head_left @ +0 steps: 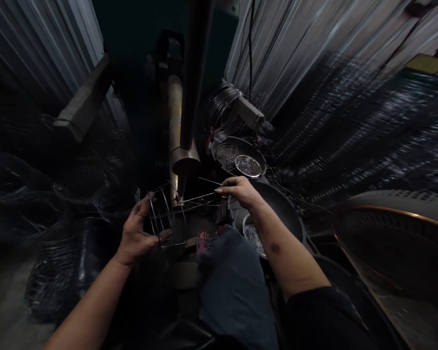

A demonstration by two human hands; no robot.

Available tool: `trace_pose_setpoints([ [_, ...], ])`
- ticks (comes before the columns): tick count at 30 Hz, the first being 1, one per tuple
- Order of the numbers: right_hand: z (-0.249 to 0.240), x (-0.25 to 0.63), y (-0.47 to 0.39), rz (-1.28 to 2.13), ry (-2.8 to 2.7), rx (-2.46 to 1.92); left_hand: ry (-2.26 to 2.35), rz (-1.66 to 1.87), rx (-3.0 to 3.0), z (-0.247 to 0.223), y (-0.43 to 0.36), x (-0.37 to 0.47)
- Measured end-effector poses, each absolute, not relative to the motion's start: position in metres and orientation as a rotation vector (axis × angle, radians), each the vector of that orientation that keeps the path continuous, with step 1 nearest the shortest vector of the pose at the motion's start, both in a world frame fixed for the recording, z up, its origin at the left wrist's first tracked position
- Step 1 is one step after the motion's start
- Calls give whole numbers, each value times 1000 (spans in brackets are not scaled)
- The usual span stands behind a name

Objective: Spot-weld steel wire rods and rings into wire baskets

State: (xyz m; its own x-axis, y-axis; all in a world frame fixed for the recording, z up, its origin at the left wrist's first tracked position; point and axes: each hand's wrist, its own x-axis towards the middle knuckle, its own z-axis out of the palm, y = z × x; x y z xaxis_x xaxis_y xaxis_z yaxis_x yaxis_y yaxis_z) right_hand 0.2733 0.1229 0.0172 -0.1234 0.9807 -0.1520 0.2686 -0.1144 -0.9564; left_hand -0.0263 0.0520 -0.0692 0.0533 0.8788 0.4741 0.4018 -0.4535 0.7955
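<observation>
My left hand (138, 232) is closed around the left end of a round wire basket frame (161, 214), thumb and fingers on its rings. The frame lies tilted on its side beside the lower tip of a metal machine arm (175, 141). To the right, my right hand (239, 189) pinches thin metal wire (204, 197) between thumb and fingertips. Its strands stretch left toward the frame; whether they join it I cannot tell. Above the wire hangs a round metal cylinder end (185, 163) on a dark vertical rod.
A dark basin (277, 209) with a bowl of small metal pieces (253, 236) sits under my right forearm. Behind it, another pan (219, 150) holds a wire grid and a dish (248, 166). A wire coil (222, 109) hangs behind. A large fan (394, 214) stands right; wire baskets (25, 209) crowd the left.
</observation>
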Motion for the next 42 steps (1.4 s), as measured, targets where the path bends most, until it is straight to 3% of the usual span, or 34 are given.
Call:
trace_pose_setpoints([
  [42, 14, 275, 135, 1256, -1417, -1417, 1259, 1301, 1658, -62, 66, -24],
])
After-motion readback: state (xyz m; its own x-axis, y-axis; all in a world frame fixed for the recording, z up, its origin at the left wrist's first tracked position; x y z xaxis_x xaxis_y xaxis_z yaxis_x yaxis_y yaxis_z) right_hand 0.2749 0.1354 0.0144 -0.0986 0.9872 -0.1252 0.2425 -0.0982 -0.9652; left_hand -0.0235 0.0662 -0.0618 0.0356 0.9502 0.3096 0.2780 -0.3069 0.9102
